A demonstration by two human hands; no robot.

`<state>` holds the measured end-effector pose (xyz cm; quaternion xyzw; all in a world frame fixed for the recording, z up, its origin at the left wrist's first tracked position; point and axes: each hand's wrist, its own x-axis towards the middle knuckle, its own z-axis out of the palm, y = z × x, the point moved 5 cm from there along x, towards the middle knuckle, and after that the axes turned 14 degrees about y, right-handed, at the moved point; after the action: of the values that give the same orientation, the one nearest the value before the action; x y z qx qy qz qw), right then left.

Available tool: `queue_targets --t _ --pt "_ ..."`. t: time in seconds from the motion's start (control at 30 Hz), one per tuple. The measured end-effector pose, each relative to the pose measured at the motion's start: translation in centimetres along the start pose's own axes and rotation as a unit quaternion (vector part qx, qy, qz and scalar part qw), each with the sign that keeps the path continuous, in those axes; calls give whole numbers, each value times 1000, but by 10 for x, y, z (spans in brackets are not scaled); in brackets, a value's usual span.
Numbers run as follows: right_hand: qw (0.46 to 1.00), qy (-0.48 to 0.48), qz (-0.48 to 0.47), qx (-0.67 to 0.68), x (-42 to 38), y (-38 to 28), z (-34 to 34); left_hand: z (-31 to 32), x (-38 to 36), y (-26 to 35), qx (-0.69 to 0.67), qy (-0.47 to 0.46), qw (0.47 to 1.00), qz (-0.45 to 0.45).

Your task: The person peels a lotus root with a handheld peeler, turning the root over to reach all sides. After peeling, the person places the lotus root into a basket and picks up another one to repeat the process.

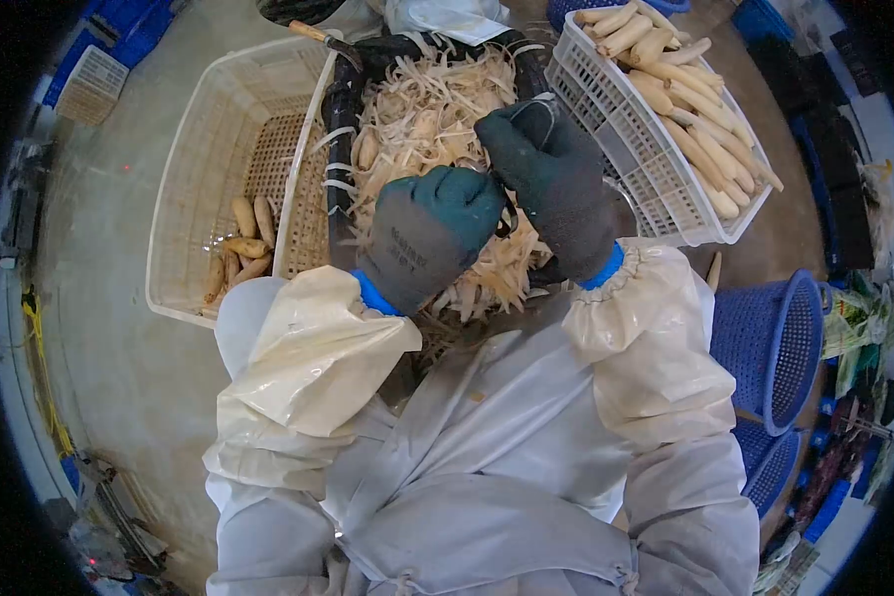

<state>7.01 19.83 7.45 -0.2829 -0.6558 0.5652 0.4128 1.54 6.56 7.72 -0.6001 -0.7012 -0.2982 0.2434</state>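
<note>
Both of my hands wear dark green and grey gloves and meet above a black-rimmed bin heaped with pale peelings. My left hand is closed, knuckles up. My right hand is also closed, pressed close to the left one. A small dark thing shows between them, with a thin dark loop at the right fingers. Its kind is not clear, and the gloves hide most of it. No root vegetable shows in either hand.
At left, a white crate holds several brownish long root vegetables. A wooden-handled knife rests on its far corner. At right, a tilted white crate is piled with peeled pale roots. Blue-purple baskets stand at lower right.
</note>
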Motion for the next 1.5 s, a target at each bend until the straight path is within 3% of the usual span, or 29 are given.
queue_targets --t 0.1,0.13,0.17,0.2,0.27,0.33,0.37,0.4,0.43,0.47,0.53,0.67,0.73,0.87,0.93,0.97,1.03,1.17,1.27,1.33,1.37,1.43,1.5 --pt "999 28 28 -7 11 8 -9 -3 -1 -12 -47 27 998 -41" --pt "999 28 28 -7 17 10 -14 -4 -8 -38 -143 109 957 -228" --pt "996 50 58 40 24 13 -22 -4 -20 -61 -232 187 866 -401" --pt "990 72 87 88 28 16 -30 -5 -17 -70 -232 187 867 -400" --pt "996 31 39 73 31 16 -39 -25 -9 -80 -39 280 914 -292" --pt "965 -1 115 237 37 36 -33 -12 -20 -85 -52 261 919 -291" --pt "965 -3 115 237 39 39 -34 3 -24 -84 -177 204 898 -347" --pt "971 -13 115 208 40 41 -35 12 -21 -74 -299 141 857 -396" --pt "977 -23 115 179 39 44 -35 22 -26 -65 -430 78 726 -530" --pt "977 -23 117 178 38 45 -33 17 -25 -64 -430 78 725 -532" --pt "903 -10 252 349 36 55 -27 17 -20 -56 -463 -19 730 -502" --pt "900 -33 256 351 37 60 -28 16 -17 -45 -462 -29 737 -492" --pt "932 -39 210 292 37 58 -29 16 -20 -44 -463 -10 689 -557" --pt "899 -27 247 360 26 48 -21 11 -12 -33 -514 -7 663 -544" --pt "969 -53 110 215 23 43 -21 13 -11 -31 -500 -25 705 -503" --pt "969 -53 110 215 24 47 -19 14 -11 -30 -500 -24 705 -503" --pt "907 -22 269 323 24 64 -13 18 -13 -29 -508 -27 680 -528" --pt "918 -9 252 307 21 61 -13 20 -16 -34 -485 -26 710 -510" --pt "939 -22 174 297 24 44 -18 29 -26 -46 -451 -31 704 -549" --pt "904 -43 269 329 27 40 -21 35 -39 -69 -292 -33 776 -558" --pt "939 -15 195 282 32 36 -22 38 -38 -72 -292 -31 776 -558" --pt "963 19 149 225 32 30 -28 22 -29 -79 -309 220 808 -452" --pt "979 56 106 168 28 23 -30 4 -12 -65 -292 217 834 -416"
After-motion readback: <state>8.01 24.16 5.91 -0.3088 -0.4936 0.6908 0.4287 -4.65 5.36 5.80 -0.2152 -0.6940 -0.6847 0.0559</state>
